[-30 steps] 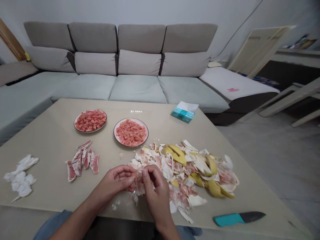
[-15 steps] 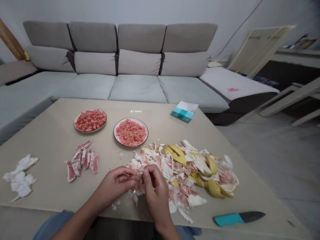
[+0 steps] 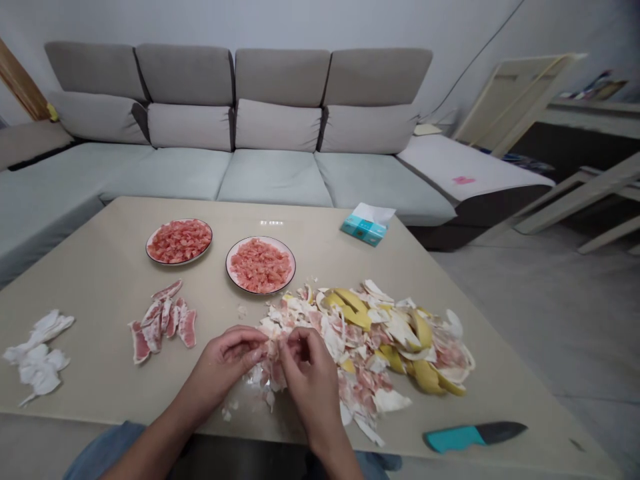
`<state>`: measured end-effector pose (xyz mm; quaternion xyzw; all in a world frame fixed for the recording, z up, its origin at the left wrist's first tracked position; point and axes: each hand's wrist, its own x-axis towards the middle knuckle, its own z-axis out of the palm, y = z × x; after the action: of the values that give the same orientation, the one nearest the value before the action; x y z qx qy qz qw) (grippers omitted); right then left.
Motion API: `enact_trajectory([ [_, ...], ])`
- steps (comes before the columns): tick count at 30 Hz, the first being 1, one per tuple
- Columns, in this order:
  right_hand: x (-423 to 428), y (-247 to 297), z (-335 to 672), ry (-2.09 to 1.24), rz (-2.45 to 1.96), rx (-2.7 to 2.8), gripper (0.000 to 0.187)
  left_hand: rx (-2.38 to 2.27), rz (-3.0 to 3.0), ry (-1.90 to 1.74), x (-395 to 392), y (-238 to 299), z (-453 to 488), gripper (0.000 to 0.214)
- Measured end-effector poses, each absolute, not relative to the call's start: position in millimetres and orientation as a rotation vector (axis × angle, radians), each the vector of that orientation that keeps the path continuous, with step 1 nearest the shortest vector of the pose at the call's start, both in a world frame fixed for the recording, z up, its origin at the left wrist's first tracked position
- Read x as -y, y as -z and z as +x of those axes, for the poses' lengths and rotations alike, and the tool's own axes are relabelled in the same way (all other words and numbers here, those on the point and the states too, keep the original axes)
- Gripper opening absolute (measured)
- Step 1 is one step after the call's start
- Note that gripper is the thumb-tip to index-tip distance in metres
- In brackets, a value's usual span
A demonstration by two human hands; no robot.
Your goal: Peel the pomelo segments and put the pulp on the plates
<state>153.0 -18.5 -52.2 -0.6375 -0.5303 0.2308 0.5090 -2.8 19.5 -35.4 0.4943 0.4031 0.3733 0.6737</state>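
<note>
My left hand (image 3: 224, 363) and my right hand (image 3: 311, 377) meet over the table's near side, fingertips pinched on a small pale-pink pomelo piece (image 3: 273, 348). Whether it is flesh or membrane is hard to tell against the scraps behind it. Right beyond and beside my hands spreads a heap of pomelo membranes (image 3: 367, 387) and white pith, mixed with yellow pomelo peel (image 3: 350, 310). To the left lie several unpeeled pomelo segments (image 3: 165, 317). Pink pomelo flesh (image 3: 261, 265) fills a dark-rimmed plate (image 3: 291, 279) ahead, and a second plate (image 3: 179, 263) at its left holds more flesh.
A knife (image 3: 475, 435) with a turquoise handle lies near the table's front right edge. Crumpled tissues (image 3: 41, 357) are at the far left. A blue tissue pack (image 3: 367, 225) sits at the back right of the table (image 3: 100, 267), before a grey sofa (image 3: 275, 175).
My fingertips have drawn closer together around the pomelo piece, the left hand rising slightly. The plates, segments, peel and knife stay where they were; the view has shifted a little.
</note>
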Motion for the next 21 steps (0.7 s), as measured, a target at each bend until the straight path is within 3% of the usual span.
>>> enact_trajectory([
  [3, 18.3, 54.9, 155.0, -0.563, -1.578, 1.343, 0.012, -0.97, 1.062, -0.892, -17.8, 34.0, -2.0, 0.032],
  [6, 20.1, 51.5, 155.4, -0.608, -1.578, 1.356, 0.026, -0.985, 1.071, -0.95, -16.8, 33.5, -0.3, 0.023],
  [9, 21.6, 43.8, 153.5, -0.797, -1.404, 1.301, 0.014, -0.961, 1.064, -0.951, -17.5, 33.9, -0.1, 0.021],
  [12, 21.7, 37.7, 151.4, -0.987, -1.246, 1.284, 0.026, -0.93, 1.052, -0.917, -18.7, 32.7, -1.8, 0.022],
  [17, 22.0, 35.4, 152.6, -0.982, -1.299, 1.272, 0.013, -0.807, 0.981, -0.768, -19.1, 29.0, -4.0, 0.022],
  [21, 22.8, 34.9, 153.7, -0.962, -1.306, 1.262, 0.014, -0.843, 0.967, -0.809, -19.2, 28.6, -4.3, 0.023],
])
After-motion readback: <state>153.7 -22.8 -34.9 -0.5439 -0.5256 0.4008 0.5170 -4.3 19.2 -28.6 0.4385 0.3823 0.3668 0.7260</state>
